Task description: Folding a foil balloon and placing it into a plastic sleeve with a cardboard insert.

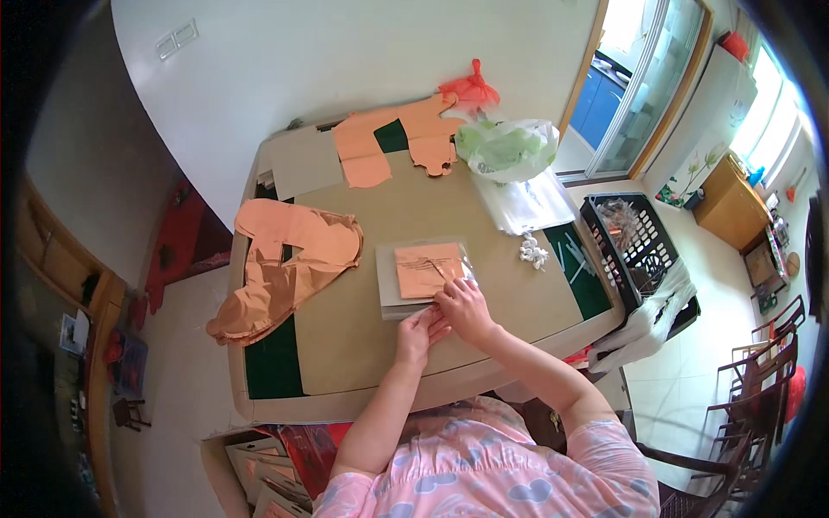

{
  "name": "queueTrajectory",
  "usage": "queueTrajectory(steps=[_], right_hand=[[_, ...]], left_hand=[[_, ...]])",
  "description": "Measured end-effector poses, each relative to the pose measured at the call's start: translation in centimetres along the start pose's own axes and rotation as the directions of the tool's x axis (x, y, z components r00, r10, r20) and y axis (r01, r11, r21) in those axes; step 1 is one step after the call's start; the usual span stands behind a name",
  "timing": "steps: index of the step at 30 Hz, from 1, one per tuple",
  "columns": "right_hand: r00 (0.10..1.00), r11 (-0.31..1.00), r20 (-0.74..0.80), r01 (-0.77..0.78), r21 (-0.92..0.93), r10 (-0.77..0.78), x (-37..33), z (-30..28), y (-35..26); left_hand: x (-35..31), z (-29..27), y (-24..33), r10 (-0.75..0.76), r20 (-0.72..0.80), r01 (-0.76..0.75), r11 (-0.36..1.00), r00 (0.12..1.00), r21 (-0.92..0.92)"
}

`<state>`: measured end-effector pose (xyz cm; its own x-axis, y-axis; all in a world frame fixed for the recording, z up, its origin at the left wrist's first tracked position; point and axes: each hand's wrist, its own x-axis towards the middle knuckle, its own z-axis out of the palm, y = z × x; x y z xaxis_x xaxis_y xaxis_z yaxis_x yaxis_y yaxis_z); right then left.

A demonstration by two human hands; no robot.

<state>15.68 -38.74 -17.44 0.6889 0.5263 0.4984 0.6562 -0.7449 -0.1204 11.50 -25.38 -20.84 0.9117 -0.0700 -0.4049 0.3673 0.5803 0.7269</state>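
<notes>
A folded copper-coloured foil balloon [419, 281] lies on grey card [389, 289] at the middle of the table, in what looks like a clear plastic bag [466, 250] whose shiny edge shows at the right. Bent over the bag's lower right part, my right hand [464, 309] has its fingers closed at the edge. My left hand [419, 335] pinches beside it at the near edge, its fingertips almost touching the right hand. A thin strip crosses the foil near my right fingers. Exactly what lies between the fingertips is partly hidden.
Flat foil balloons [298, 259] lie at the left and more [367, 142] at the back, beside stacked grey cards [298, 160]. Clear bags [531, 203], a green-white bag [509, 147], a white cluster [533, 252] and straws [572, 259] are right. A black crate [635, 242] adjoins the table.
</notes>
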Motion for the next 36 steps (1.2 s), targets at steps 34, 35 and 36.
queueTrajectory(steps=[34,35,36], right_hand=[[0.993,0.99,0.11,-0.053,0.13,0.039,-4.8,-1.6,-1.7],[0.991,0.992,0.119,-0.074,0.103,0.062,-4.8,-1.5,-1.7],[0.991,0.992,0.116,-0.075,0.102,0.063,-5.0,-1.2,-1.7]], left_hand=[[6.5,-5.2,4.8,0.597,0.524,-0.362,-0.38,0.607,0.852],[6.2,-4.8,5.0,0.61,0.5,-0.336,-0.371,0.615,0.866],[5.7,-4.6,5.1,0.609,0.503,-0.338,-0.373,0.613,0.864]])
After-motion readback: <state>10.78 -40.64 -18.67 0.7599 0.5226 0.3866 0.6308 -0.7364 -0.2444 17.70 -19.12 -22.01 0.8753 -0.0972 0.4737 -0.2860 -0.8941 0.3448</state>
